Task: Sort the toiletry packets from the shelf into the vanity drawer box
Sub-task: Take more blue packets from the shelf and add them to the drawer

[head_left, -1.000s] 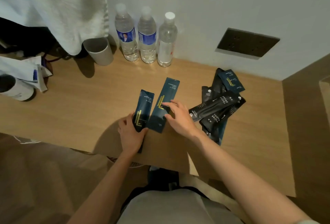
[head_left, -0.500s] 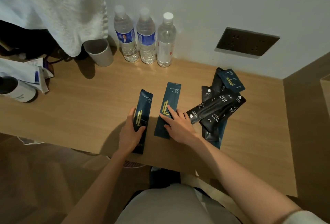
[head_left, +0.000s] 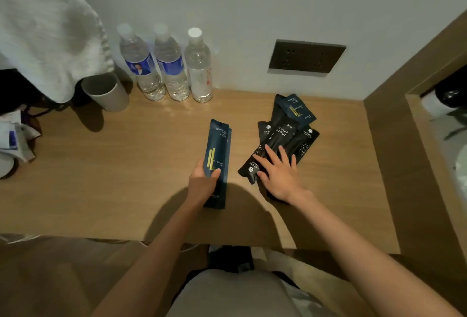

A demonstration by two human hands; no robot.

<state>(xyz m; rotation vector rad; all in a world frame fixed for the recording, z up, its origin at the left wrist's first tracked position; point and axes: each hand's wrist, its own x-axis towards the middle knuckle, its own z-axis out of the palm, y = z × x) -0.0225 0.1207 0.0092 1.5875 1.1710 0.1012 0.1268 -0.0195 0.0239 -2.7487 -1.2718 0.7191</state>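
Two long dark blue packets with gold stripes lie stacked on the wooden shelf. My left hand grips their lower part, thumb on top. To the right is a loose pile of black toothbrush packets, with a small blue packet on its far end. My right hand lies flat on the near end of that pile, fingers spread, holding nothing. No drawer box is in view.
Three water bottles stand against the wall at the back. A grey cup and a hanging white towel are at back left. A dark socket plate sits in the wall. A wooden side panel bounds the shelf on the right.
The two blue packets, side by side before, are now stacked under my left hand. My right hand left the second blue packet and moved right onto the black pile.
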